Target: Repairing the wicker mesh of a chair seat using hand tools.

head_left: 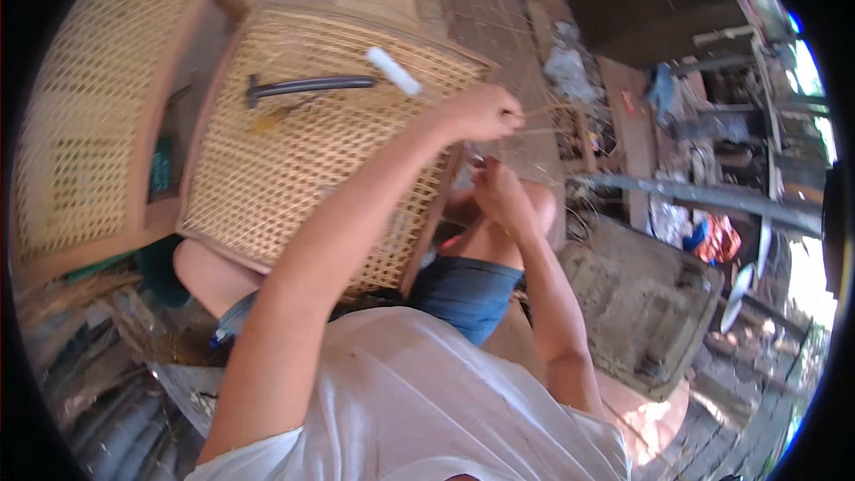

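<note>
A woven cane panel (267,169) in a wooden frame lies across my lap. My left hand (485,114) is raised at the panel's right edge, fingers closed around thin cane strands (552,110) that stick out to the right. My right hand (501,185) is just below it, beside the frame, closed on a small metal tool (476,156) that is too small to name. A dark-handled hammer (312,85) and a white cylindrical item (393,71) lie on the weave, with a small yellowish item (263,123) near the hammer head.
A second cane panel (89,107) stands at the left. To the right are a worn grey mat or board (628,303), a long bar (690,191), red and blue bundles (717,240) and clutter. A dark box-like object (641,4) sits at the back right.
</note>
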Motion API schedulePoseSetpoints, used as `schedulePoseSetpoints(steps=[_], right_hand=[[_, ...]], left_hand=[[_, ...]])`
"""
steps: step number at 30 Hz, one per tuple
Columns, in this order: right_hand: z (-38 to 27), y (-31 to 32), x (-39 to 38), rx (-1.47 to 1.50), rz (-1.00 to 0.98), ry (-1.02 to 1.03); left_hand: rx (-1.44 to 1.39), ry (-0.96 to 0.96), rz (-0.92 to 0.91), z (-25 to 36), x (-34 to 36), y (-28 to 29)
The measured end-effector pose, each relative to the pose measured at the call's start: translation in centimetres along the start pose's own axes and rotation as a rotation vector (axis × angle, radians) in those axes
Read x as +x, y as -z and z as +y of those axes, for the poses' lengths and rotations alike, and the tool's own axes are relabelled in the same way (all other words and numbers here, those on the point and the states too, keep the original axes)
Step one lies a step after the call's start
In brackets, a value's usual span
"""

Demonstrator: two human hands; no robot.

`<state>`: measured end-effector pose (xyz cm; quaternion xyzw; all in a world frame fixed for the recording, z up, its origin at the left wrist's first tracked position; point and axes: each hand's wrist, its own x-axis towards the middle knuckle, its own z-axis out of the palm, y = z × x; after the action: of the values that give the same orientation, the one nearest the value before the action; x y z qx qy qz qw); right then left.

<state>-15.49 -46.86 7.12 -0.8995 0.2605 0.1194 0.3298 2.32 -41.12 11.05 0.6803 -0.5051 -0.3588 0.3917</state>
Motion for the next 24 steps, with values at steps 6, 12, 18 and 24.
schedulePoseSetpoints(steps=[6,12,18,24], right_hand=[[-5.6,-0.5,-2.1,-0.122,0.273,0.270],[-11.9,-5.7,1.8,-0.294,0.130,0.550],[-20.8,-10.7,6.7,-0.214,0.240,0.863],[-24.6,-13.2,8.3,-0.478,0.203,0.740]], left_hand=[[-0.395,-0.036,0.406,1.2,-11.5,2.0],[-0.388,0.490,1.017,-7.2,-29.8,0.8],[0.099,0.480,1.351,-15.3,-38.0,-3.5],[0.221,0.435,1.283,-14.4,-35.6,-4.4]])
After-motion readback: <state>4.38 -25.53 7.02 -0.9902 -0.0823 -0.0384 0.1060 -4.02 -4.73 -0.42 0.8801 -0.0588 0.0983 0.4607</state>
